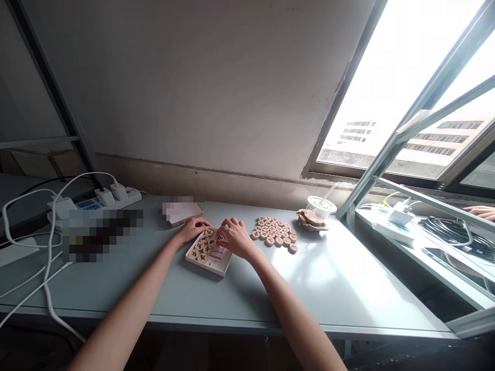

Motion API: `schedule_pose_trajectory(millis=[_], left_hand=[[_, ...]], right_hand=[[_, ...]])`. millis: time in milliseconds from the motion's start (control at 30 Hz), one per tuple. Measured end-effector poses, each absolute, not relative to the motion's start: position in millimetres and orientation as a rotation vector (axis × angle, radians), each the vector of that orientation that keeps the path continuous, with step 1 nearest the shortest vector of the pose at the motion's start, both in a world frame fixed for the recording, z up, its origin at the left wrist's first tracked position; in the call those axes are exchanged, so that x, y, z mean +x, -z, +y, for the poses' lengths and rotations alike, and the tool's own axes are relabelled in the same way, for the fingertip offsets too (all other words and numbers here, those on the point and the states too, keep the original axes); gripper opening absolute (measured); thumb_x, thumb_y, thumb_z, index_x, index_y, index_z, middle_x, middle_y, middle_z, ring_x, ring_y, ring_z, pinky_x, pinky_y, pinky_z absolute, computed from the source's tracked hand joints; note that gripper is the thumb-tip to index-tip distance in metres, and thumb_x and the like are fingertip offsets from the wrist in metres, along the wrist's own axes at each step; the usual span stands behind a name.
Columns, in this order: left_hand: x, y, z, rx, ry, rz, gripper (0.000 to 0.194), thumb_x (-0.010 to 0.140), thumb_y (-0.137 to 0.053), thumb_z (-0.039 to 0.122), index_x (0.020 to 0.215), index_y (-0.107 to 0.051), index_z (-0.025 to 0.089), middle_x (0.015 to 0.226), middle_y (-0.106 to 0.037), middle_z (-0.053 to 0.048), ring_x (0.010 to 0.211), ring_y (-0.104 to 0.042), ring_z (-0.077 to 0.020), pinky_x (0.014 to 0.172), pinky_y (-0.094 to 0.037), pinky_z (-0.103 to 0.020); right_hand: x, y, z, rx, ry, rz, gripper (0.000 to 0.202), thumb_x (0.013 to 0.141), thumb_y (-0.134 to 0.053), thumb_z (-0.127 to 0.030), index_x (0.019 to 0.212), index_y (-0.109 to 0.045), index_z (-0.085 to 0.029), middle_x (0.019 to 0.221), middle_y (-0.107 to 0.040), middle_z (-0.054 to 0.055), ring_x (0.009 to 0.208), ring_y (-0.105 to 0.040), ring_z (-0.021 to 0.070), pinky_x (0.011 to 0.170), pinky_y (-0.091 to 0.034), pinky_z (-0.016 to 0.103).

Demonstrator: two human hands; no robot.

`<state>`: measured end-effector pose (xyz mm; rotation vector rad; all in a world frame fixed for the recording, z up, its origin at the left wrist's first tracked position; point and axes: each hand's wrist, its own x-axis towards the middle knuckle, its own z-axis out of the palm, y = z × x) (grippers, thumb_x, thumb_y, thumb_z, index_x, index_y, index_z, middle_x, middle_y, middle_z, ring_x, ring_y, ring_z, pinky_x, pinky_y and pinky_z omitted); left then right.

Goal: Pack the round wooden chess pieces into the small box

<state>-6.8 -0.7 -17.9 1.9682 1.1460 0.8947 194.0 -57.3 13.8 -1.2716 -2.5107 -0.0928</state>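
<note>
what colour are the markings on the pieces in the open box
Black on the visible pieces in the open box, best seen in the head view.

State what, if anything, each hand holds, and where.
Cannot be told: the left hand is at the far end of the box, the right hand over its pieces.

This looks like a shared indoor room, dormitory or office, I cannot tell which. A grey desk [348, 288] has its far edge against a bare, scuffed wall [212, 93], with a loaded power strip [133, 197] at its far left corner and a takeaway drink cup [320, 207] near the far right. Past the right edge, beyond a metal frame [386, 156], another person's hand [483, 212] shows by a second desk [436, 273]; the window [356, 87] faces multi-storey buildings [359, 135].
</note>
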Motion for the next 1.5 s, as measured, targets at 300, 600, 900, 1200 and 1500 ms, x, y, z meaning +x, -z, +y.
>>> schedule_pose_trajectory(millis=[300,600,900,1200,1500], left_hand=[[-5.4,15.7,-4.9,1.866,-0.846,1.167,0.029,0.068,-0.054,0.037,0.080,-0.068,0.015,0.087,-0.067,-0.008,0.084,-0.060,-0.0235,0.071,-0.046,-0.030],[-4.6,15.1,-5.2,1.874,-0.859,1.178,0.029,0.068,-0.053,0.037,0.080,-0.068,0.015,0.087,-0.066,-0.008,0.085,-0.060,-0.0229,0.075,-0.045,-0.030],[-5.0,16.5,-2.3,1.951,-0.884,1.182,0.027,0.069,-0.052,0.034,0.079,-0.068,0.015,0.086,-0.067,-0.007,0.085,-0.059,-0.0220,0.080,-0.043,-0.030],[-3.8,14.6,-4.5,1.928,-0.895,1.180,0.026,0.068,-0.052,0.034,0.076,-0.068,0.015,0.084,-0.067,-0.007,0.081,-0.060,-0.0212,0.074,-0.045,-0.029],[-5.0,16.2,-4.9,1.879,-0.879,1.192,0.027,0.069,-0.053,0.037,0.078,-0.068,0.016,0.085,-0.066,-0.007,0.083,-0.060,-0.0216,0.072,-0.045,-0.029]], right_hand=[[257.8,-11.0,-30.8,-1.681,0.174,-2.074,0.014,0.083,-0.054,-0.030,0.090,-0.062,-0.022,0.099,-0.055,0.006,0.097,-0.043,0.0225,0.080,-0.031,0.035],[252.5,-22.5,-39.7,-1.493,-0.063,-2.194,0.022,0.083,-0.054,-0.031,0.104,-0.059,-0.026,0.107,-0.056,0.004,0.100,-0.046,0.0209,0.082,-0.033,0.034],[191.4,-17.2,-66.5,-1.157,0.019,-2.555,0.040,0.073,-0.065,-0.046,0.109,-0.060,-0.030,0.107,-0.055,0.006,0.098,-0.044,0.0223,0.080,-0.030,0.035],[192.2,-22.3,-63.2,-1.211,0.004,-2.497,0.026,0.077,-0.061,-0.044,0.095,-0.061,-0.025,0.098,-0.059,0.003,0.092,-0.046,0.0188,0.077,-0.029,0.032],[271.4,-20.1,-37.7,-1.863,0.155,-2.099,0.017,0.081,-0.055,-0.031,0.094,-0.062,-0.022,0.104,-0.053,0.009,0.100,-0.042,0.0253,0.080,-0.031,0.037]])
